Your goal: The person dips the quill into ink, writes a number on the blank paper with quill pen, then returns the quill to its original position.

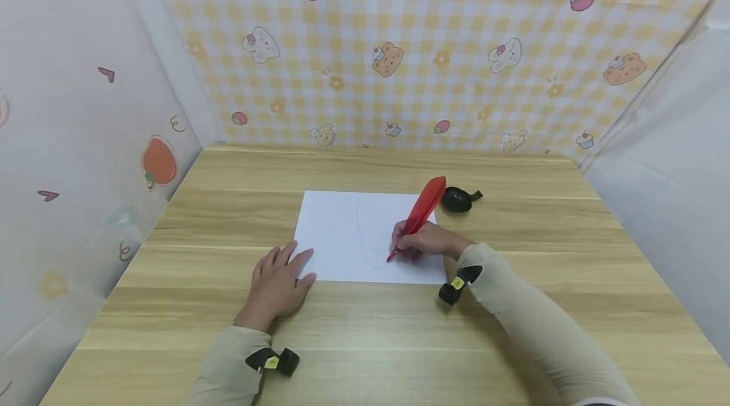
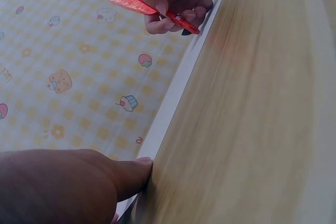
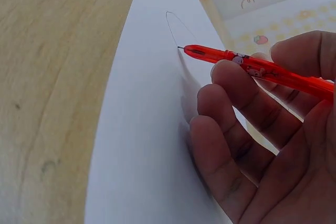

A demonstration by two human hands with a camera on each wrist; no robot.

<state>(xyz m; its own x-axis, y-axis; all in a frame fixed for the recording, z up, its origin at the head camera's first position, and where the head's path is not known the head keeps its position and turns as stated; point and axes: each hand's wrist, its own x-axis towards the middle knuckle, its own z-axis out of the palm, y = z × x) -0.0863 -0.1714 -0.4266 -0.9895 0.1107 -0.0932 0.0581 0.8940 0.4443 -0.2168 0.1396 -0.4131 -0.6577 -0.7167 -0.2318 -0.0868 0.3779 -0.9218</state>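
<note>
A white sheet of paper (image 1: 333, 235) lies on the wooden table. My right hand (image 1: 424, 241) pinches a red feather pen (image 1: 424, 204) between thumb and fingers. In the right wrist view the tip of the pen (image 3: 210, 54) touches the paper at the end of a thin curved line (image 3: 172, 29). From the paper's top edge this line runs down and bends right, a U-like curve. At the paper's lower left corner rests my left hand (image 1: 279, 282), fingers spread, with fingertips and thumb on the sheet's edge.
A black rounded object (image 1: 457, 199) with a short tab lies beside the paper's upper right corner. Bare wooden tabletop (image 1: 365, 342) surrounds the sheet. A yellow checked cloth (image 1: 365, 95) hangs behind the table, with white sheets (image 1: 68, 159) at the sides.
</note>
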